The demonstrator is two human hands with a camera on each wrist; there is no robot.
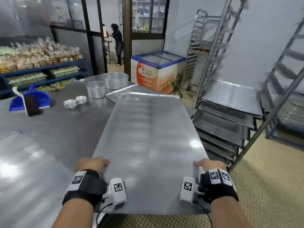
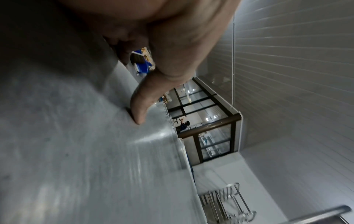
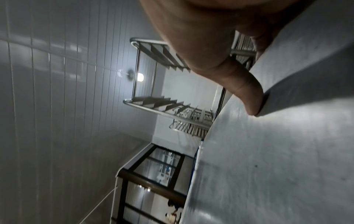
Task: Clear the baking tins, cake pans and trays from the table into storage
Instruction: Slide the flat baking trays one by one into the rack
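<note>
A large flat metal baking tray point(image 1: 146, 142) is held level above the table's right end, reaching out toward the rack. My left hand point(image 1: 93, 164) grips its near left edge, thumb on top point(image 2: 141, 106). My right hand point(image 1: 209, 164) grips the near right edge, thumb pressed on the rim point(image 3: 247, 94). Beyond it a second tray point(image 1: 118, 94) lies on the steel table point(image 1: 62, 127). Two round cake pans point(image 1: 95, 89) point(image 1: 115, 80) and two stacks of small foil tins point(image 1: 70, 104) point(image 1: 81, 99) stand further back. Another tray point(image 1: 19, 162) lies at my near left.
A metal tray rack point(image 1: 230, 116) holding several trays stands to the right, a second rack point(image 1: 287, 89) beyond it. A blue dustpan with a brush point(image 1: 30, 101) lies at the table's left. A chest freezer point(image 1: 158, 73) stands behind. A person point(image 1: 117, 41) stands in the doorway.
</note>
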